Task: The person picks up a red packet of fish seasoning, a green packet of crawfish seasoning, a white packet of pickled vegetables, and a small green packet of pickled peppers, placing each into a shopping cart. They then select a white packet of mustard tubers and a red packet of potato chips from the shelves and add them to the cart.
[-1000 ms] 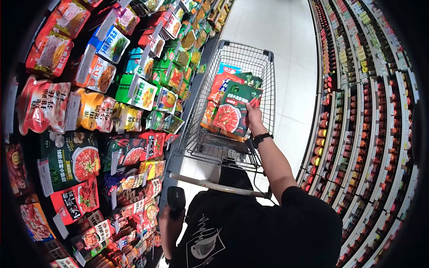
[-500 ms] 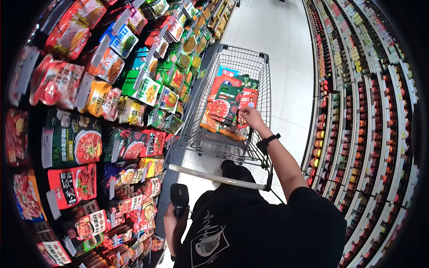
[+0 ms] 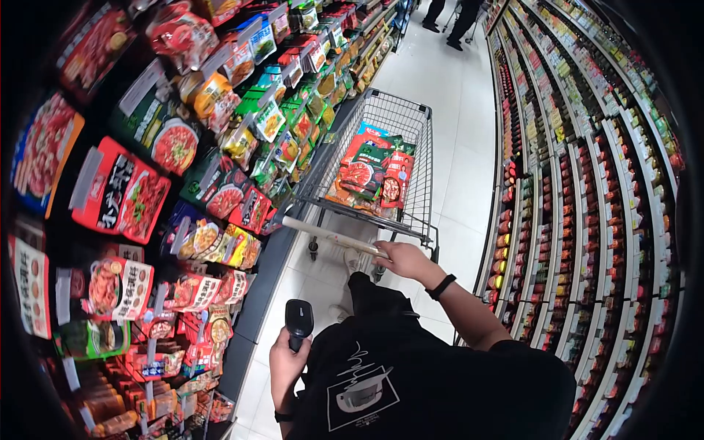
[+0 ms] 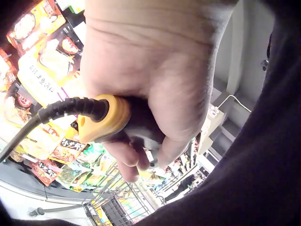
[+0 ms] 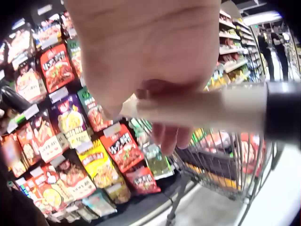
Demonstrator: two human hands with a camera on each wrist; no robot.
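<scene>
My left hand [image 3: 288, 362] grips a black handheld scanner [image 3: 299, 320]; in the left wrist view the fingers of that hand [image 4: 155, 89] wrap its handle, with a yellow collar [image 4: 104, 118] and a coiled cable at its end. My right hand [image 3: 405, 261] holds the right part of the cart's pale handlebar [image 3: 331, 236]; in the right wrist view the fingers of the hand [image 5: 150, 66] curl round the bar [image 5: 197, 109]. Inside the wire cart [image 3: 419, 139] lie several packets, among them a dark green one [image 3: 368, 163] and a red one [image 3: 394, 183] beside it.
Shelves of hanging packets [image 3: 126, 192] line the left side, close to the left hand. Shelves of jars [image 3: 579, 242] run along the right. Between them the white floor aisle [image 3: 440, 95] leads forward to people standing at the far end [image 3: 449, 22].
My right hand let go of the dark green packet, left the red packet in the cart and moved back onto the handlebar. The view has shifted, and people show at the aisle's far end.
</scene>
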